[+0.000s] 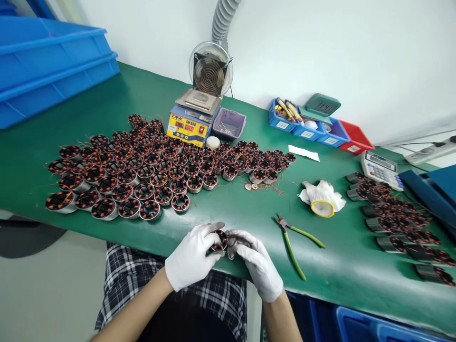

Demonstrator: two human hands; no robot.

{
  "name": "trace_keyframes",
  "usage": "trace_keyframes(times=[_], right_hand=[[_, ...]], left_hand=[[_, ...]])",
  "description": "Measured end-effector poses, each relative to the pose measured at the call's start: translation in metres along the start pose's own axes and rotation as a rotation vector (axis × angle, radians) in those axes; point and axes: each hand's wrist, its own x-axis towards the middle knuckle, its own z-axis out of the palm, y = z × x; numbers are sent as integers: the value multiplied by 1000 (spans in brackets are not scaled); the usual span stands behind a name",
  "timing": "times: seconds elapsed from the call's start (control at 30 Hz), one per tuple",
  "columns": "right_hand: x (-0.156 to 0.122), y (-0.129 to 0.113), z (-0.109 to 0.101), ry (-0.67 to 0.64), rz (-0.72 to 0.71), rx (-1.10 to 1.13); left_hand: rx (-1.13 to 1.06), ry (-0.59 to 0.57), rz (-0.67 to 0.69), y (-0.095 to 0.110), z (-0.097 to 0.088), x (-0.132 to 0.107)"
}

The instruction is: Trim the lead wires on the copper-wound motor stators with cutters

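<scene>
A motor stator (220,241), a metal ring with copper windings, is held upright at the front edge of the table. My left hand (194,256), in a white glove with a darkened fingertip, wraps its thumb and fingers round the stator's left side. At the right rim, my right hand (256,261) has its gloved fingers curled and pinched together; whatever they grip is hidden. Green-handled side cutters (292,240) lie with jaws parted, to the right of my right hand. Beyond my hands stand many similar stators (149,210) in a packed group.
A yellow-blue soldering pot (187,131) stands at the back before a fan (209,75). Beside it is a purple tray (230,123). Spare gloves (322,197), a calculator (382,168) and more stators (392,243) are on the right. Blue crates (53,61) are stacked at left.
</scene>
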Motion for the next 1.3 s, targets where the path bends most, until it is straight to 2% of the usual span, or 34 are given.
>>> trace_keyframes(times=[0.1,0.23,0.33,0.47,0.6,0.67,0.73,0.83,0.87,0.93,1.03,1.13,1.2,1.3], right_hand=[[3,-2,-2,-43,46,-49],[13,3,4,62,12,-127],[14,8,5,164,-62,-196],[3,9,6,282,-226,-446],[6,11,6,387,-271,-612],[14,11,-3,446,-261,-677],[21,9,-18,571,-248,-716],[21,-2,-39,790,-236,-597],[18,-6,-41,825,-252,-537],[9,-14,-35,800,-322,-530],[-6,-17,-8,604,-429,-833],[-17,-7,18,444,-500,-1076],[-22,4,23,434,-538,-1141],[-22,19,12,503,-510,-1183]], left_hand=[[-47,-5,-19,-1,-1,1],[-85,-4,-42,-3,-1,1],[-93,4,-51,-4,0,1],[-87,-18,-45,-4,2,0],[-80,-28,-46,-3,0,1],[-84,-28,-53,-2,-1,1],[-84,-25,-64,-1,-2,1],[-75,-10,-78,-1,-2,1],[-72,-9,-79,-1,-2,0],[-66,-6,-75,-2,-1,-1],[-38,0,-60,-3,0,-1],[2,6,-51,-3,0,-2],[14,19,-42,-2,0,-2],[16,40,-28,-2,0,-1]])
